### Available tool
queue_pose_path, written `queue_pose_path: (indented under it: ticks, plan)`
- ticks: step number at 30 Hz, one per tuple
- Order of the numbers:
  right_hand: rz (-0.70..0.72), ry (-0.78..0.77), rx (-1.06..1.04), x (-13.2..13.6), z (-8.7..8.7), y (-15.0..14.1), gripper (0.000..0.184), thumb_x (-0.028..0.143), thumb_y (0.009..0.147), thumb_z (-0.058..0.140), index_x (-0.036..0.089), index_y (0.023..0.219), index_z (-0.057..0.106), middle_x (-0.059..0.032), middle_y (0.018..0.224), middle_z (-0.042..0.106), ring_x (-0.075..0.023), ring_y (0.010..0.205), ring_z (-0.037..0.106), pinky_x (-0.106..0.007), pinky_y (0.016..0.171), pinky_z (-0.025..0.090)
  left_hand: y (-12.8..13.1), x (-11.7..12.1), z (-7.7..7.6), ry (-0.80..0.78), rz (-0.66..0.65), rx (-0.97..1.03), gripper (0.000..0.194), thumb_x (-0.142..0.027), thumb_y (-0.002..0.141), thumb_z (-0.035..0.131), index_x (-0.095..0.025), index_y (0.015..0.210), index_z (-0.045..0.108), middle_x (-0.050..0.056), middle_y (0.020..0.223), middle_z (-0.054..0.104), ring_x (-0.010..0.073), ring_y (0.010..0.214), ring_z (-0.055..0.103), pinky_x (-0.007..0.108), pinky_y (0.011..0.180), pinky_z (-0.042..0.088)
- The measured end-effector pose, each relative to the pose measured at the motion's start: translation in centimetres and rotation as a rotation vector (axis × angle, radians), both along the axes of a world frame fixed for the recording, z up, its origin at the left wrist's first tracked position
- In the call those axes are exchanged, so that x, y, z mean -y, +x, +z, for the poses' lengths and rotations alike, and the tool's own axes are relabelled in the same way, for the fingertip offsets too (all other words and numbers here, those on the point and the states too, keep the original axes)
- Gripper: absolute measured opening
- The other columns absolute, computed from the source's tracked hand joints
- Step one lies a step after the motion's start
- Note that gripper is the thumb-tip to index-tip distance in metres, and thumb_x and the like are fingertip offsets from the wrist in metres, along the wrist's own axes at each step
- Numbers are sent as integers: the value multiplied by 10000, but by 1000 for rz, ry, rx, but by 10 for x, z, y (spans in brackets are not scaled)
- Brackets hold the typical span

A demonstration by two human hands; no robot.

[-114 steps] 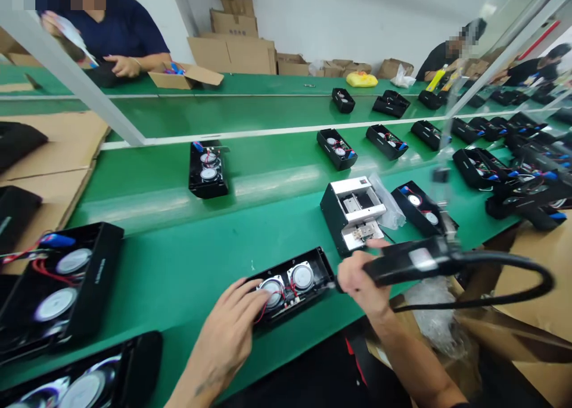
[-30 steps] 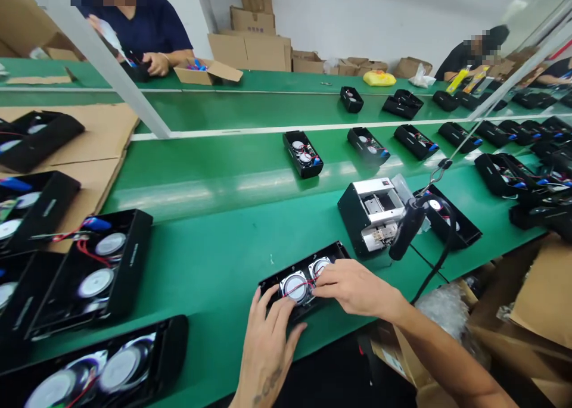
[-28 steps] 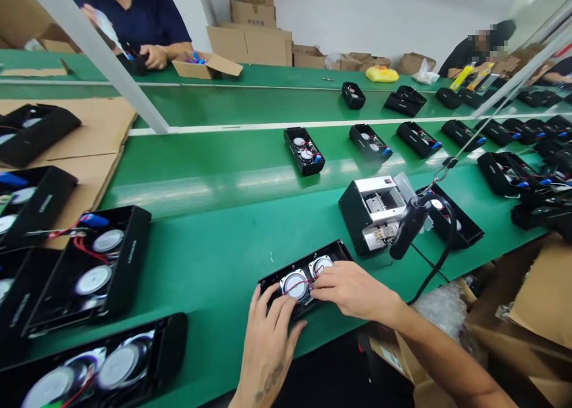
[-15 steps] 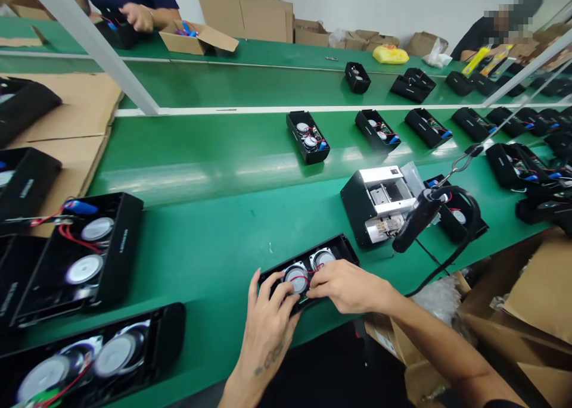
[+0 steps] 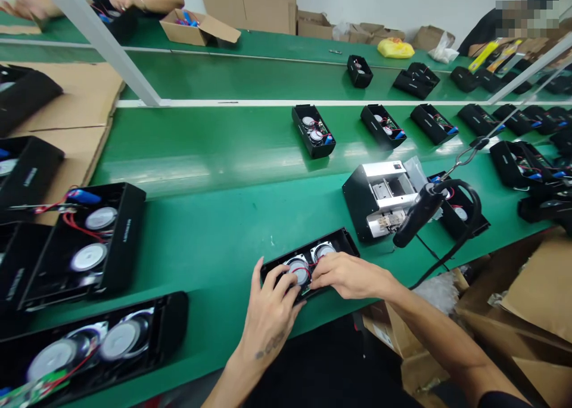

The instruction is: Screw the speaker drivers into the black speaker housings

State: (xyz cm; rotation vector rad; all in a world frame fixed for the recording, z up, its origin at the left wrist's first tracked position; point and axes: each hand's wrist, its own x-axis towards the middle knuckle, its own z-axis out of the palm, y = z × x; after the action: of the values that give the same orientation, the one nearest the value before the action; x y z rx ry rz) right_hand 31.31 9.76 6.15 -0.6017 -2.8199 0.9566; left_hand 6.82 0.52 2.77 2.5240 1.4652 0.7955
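A black speaker housing [image 5: 347, 241] lies open on the green bench in front of me, tilted up towards the right. Inside it sit two round speaker drivers [image 5: 298, 269] with thin red wires. My left hand [image 5: 268, 310] grips the left end of the housing, its fingers curled over the rim and near one driver. Between the drivers and the near wall, my right hand [image 5: 353, 276] reaches in with thumb and fingers pinched together. Whatever is in that pinch is hidden by the fingers. A bit of green circuit board [image 5: 306, 289] shows beside the fingertips.
A black-and-silver machine [image 5: 379, 199] stands to the right, with a black electric screwdriver [image 5: 420, 214] hanging before it. More open housings [image 5: 127, 235] crowd the left. Others [image 5: 314, 131] line the belt behind. Cardboard boxes [image 5: 540, 283] are at lower right. A co-worker's hand [image 5: 123, 0] is across the bench.
The view has shifted slightly. My hands stay at the same housing, with the right fingers moving only a little. Across the bench, a co-worker's other hand has come into view at far left.
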Motion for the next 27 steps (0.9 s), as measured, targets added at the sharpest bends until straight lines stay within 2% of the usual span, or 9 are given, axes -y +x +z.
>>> queue_pose_path:
  ticks: [3,6,8,10,13,16,18,22,27]
  plan:
    - [2,29,55,9,9,-3,397,-11,985,529,170,1203,806,-71,1175,835,-221,1076,735,-352,1004,551,3,-1,0,2,-4,-5,141,-208,895,831,-242,1022,781,32,1066,807,312,1170,716,713,1344,243]
    - [-54,64,126,21,16,-9,191,157,1008,662,135,1174,754,-115,1155,811,-271,1066,722,-405,1016,533,1,-7,2,-25,-30,5,99,-222,907,821,-258,996,797,19,1037,805,304,1177,705,701,1338,235]
    - [-104,107,165,23,18,-15,230,162,1004,673,112,1225,708,-146,1163,795,-288,1062,716,-432,1020,512,-5,-17,4,-83,-60,7,64,-253,922,818,-268,984,809,17,1051,803,303,1200,688,705,1320,244]
    - [-136,119,204,15,22,-22,291,84,1000,629,103,1286,682,-154,1126,797,-281,1027,720,-419,972,500,-13,-32,6,-176,-101,12,56,-317,932,822,-278,972,821,27,1112,790,299,1222,665,689,1296,284]
    - [-158,6,247,-8,32,-33,293,88,979,668,148,1260,728,-117,1011,814,-263,940,730,-351,828,472,-25,-58,10,-318,-165,25,176,-451,912,848,-281,957,835,46,1200,745,281,1203,641,603,1230,392]
    - [-172,-116,250,-28,44,-40,342,84,922,699,180,1244,765,-77,974,831,-226,850,729,-302,717,422,-30,-78,14,-427,-197,55,280,-537,851,885,-265,894,837,41,1166,718,264,1124,633,496,1112,476]
    - [-176,-94,269,-31,48,-43,390,103,898,709,171,1278,765,-80,953,833,-226,811,726,-299,677,402,-31,-86,17,-492,-208,74,285,-536,843,883,-256,837,829,31,1127,711,248,1069,634,445,1039,496]
    - [-180,54,322,-23,44,-49,404,206,912,756,159,1314,765,-106,906,824,-276,851,750,-324,718,432,-28,-89,21,-528,-199,84,291,-515,859,858,-245,765,804,18,1113,707,223,1008,637,416,983,487]
    - [-207,103,335,-19,37,-56,322,207,923,767,161,1240,792,-120,937,821,-294,927,761,-340,806,473,-28,-90,21,-534,-180,97,361,-539,840,869,-228,693,759,10,1080,703,201,955,628,383,917,484]
